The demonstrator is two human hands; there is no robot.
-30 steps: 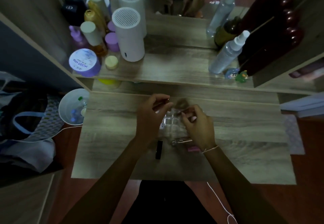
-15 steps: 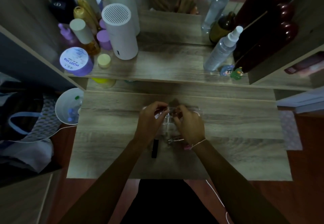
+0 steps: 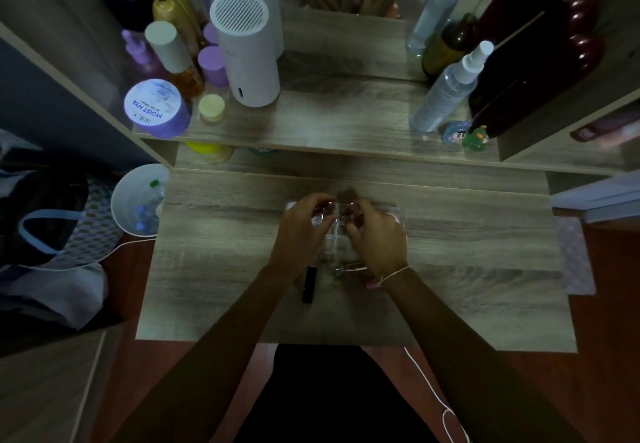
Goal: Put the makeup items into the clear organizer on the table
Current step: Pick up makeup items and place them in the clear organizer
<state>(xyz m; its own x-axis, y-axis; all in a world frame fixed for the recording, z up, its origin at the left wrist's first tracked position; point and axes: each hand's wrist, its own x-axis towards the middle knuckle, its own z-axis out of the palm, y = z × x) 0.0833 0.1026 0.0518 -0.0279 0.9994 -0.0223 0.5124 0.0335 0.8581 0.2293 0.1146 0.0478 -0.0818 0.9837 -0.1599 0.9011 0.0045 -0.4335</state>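
Observation:
The clear organizer [image 3: 335, 234] stands in the middle of the wooden table [image 3: 467, 269], mostly hidden under both hands. My left hand [image 3: 300, 231] and my right hand [image 3: 375, 234] hover over it with fingertips pinched close together at its far side, each around a small item that I cannot make out in the dim light. A black lipstick tube [image 3: 309, 284] lies on the table just near of the organizer. A clear pinkish tube with a metal cap [image 3: 348, 268] lies beside my right wrist, and a small pink item [image 3: 373, 284] peeks out under that wrist.
A raised shelf [image 3: 346, 123] behind holds a white cylindrical device [image 3: 247, 54], several bottles and jars on the left and a spray bottle [image 3: 446, 92] on the right. A white bin [image 3: 136, 200] stands off the table's left edge, with a bag [image 3: 52, 227] beside it.
Both hands have drawn closer together over the far side of the organizer; the right hand shifted left, off the clear tube. The loose items on the table have not moved.

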